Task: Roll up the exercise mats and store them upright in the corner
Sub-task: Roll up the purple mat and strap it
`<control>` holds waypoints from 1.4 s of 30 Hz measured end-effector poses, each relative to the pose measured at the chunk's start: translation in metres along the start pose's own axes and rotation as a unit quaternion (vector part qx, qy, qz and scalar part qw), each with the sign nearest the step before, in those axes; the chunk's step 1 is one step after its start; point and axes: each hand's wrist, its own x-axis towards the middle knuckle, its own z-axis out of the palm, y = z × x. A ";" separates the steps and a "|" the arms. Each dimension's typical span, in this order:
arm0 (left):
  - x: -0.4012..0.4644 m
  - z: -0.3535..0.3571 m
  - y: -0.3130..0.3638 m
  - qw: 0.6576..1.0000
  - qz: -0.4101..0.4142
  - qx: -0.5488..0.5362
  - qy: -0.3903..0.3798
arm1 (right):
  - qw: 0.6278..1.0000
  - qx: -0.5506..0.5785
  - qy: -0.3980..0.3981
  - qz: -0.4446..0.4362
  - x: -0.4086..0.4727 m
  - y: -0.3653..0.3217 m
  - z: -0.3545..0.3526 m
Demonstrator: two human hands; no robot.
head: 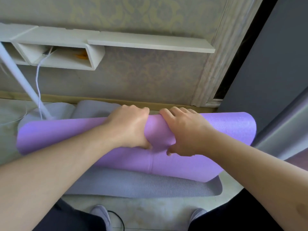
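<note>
A purple mat (225, 130) lies on the floor close to the wall. It is soft foam with a fine, bumpy skin, and most of it is rolled into a fat tube. A short flat part still sticks out toward the person, and a thin crease runs down its middle.

The left hand (131, 125) and the right hand (185, 130) sit side by side on the middle of the roll, just beside each other. The fingers of both hands curl over the far side of the tube, and the thumbs press into the near side. Both hands are holding the roll, and the foam dents in where they squeeze.

Under the purple mat lies a grey mat (141, 184). It is flat, with tiny ridges across it and a rounded corner at the right. Its near edge shows in front of the purple mat, and more of it shows behind the roll by the wall.

A white pole (21, 82) leans down to the floor at the left end of the roll, and a thin white cord (38, 84) hangs beside it. A white shelf (150, 42) with open boxes is fixed on the patterned wall above. A dark grey panel (275, 64) stands right by the roll's right end. Two grey shoes (101, 214) stand on the pale floor near the bottom.
</note>
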 end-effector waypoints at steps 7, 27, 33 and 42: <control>-0.007 0.011 -0.003 0.996 0.031 -0.041 -0.068 | 0.999 0.010 -0.035 0.000 -0.001 -0.007 0.001; -0.004 0.016 0.010 0.993 0.106 0.018 -0.049 | 0.992 0.059 -0.105 0.028 -0.009 -0.003 -0.004; -0.001 0.011 0.008 0.995 0.040 -0.067 -0.063 | 0.994 0.051 -0.095 0.022 -0.007 0.002 0.002; -0.006 0.020 0.006 0.994 0.085 -0.015 -0.068 | 0.992 0.062 -0.103 0.031 -0.009 -0.002 -0.002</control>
